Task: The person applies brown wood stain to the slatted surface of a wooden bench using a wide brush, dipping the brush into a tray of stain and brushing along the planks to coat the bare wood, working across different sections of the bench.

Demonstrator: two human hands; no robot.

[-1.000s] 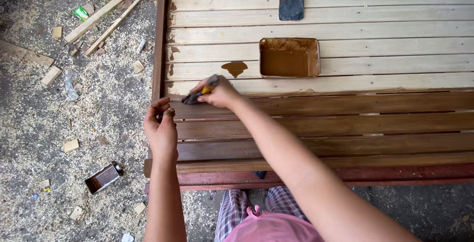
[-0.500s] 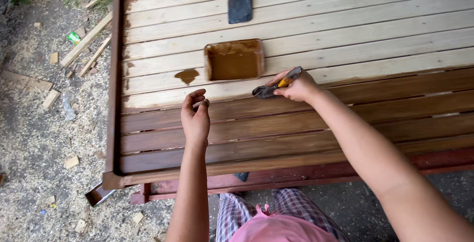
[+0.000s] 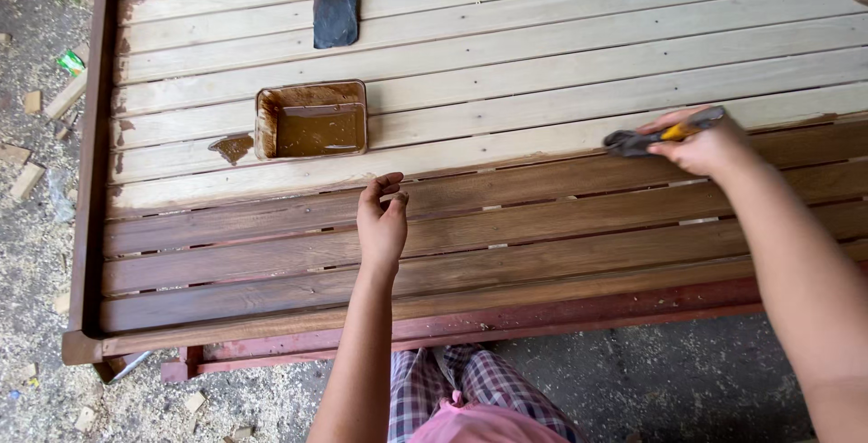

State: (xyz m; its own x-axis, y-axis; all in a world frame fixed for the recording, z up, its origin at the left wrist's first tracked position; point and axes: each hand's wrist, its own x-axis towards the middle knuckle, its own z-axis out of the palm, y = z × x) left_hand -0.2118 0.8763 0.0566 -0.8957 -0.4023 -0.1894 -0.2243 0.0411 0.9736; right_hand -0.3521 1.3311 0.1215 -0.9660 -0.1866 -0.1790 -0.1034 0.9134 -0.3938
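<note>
Nearest, the left hand hovers over the dark stained boards of the slatted wooden frame, fingers loosely curled, holding nothing. Further right, the right hand is clenched on a paintbrush at its yellow handle, bristles pressed on the boundary between stained and bare slats. The brush looks light, its wet bristles soft, probably slippery. Beyond sits the stain tray, then a dark sanding block.

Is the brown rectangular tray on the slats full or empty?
Partly full. The tray sits upright on the pale slats, with brown liquid covering its bottom and stained inner walls above it.
</note>
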